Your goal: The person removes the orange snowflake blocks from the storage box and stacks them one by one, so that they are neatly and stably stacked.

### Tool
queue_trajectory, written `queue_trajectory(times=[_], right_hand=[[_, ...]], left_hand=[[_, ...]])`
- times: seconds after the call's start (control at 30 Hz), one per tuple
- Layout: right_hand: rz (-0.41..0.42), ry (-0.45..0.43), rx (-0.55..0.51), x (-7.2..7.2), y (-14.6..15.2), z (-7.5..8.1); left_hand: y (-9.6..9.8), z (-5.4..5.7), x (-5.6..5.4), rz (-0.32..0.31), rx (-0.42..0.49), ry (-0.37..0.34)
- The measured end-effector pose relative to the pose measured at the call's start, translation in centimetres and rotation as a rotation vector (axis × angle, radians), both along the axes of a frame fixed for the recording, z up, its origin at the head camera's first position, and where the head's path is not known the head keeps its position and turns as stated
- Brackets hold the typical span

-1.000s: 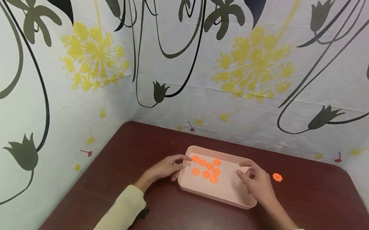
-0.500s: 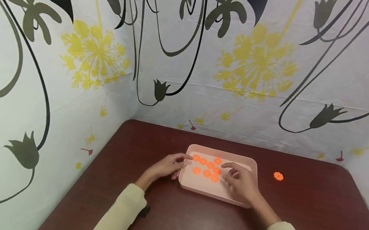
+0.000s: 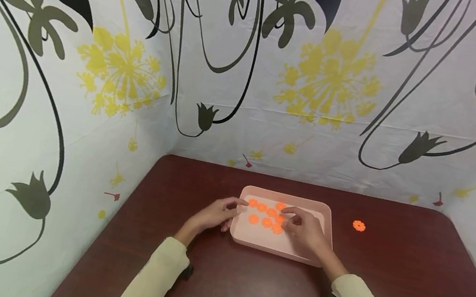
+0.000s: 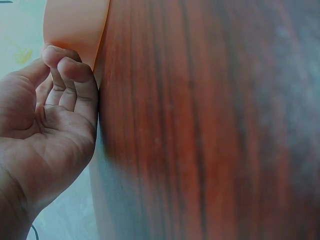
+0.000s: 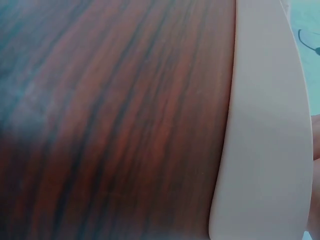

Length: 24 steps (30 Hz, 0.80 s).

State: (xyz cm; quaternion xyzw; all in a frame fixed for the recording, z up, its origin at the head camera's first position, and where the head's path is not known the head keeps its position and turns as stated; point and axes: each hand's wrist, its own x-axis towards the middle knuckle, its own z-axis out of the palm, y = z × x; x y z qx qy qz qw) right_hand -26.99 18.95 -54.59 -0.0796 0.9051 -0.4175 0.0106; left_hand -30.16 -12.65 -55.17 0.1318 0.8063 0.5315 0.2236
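Note:
A shallow pink tray (image 3: 252, 240) rests on the table, with several small orange flower-shaped pieces (image 3: 253, 219) in its left half. My left hand (image 3: 212, 214) grips the tray's left edge, index finger over the rim; the left wrist view shows the curled fingers of this hand (image 4: 60, 115) against the tray wall (image 4: 75, 22). Over the tray, my right hand (image 3: 308, 232) has thumb and index fingertips apart, right at the rightmost orange pieces. Only a sliver of the right hand (image 5: 316, 175) shows in its wrist view, behind the tray wall (image 5: 265, 125).
A single orange flower-shaped piece (image 3: 358, 226) lies on the dark reddish-brown table (image 3: 245, 291), right of the tray. White fabric (image 3: 237, 87) with a plant print stands around the table's back and sides. Both wrists carry dark bands below pale sleeves.
My right hand has moved left, from the tray's right end to the orange pieces, its fingertips now reaching them. My left hand stays at the tray's left edge.

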Motion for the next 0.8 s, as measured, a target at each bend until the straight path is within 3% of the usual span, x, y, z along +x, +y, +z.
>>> queue_trajectory(times=[0.4,0.8], right_hand=[[-0.006,-0.016,0.110,-0.67,-0.12,-0.61],[-0.031,-0.013,0.134,-0.80,-0.29,-0.62]], left_hand=[[0.05,-0.04,0.01,-0.007,0.016,0.010],[0.16,0.15,0.18,0.007,0.018,0.002]])
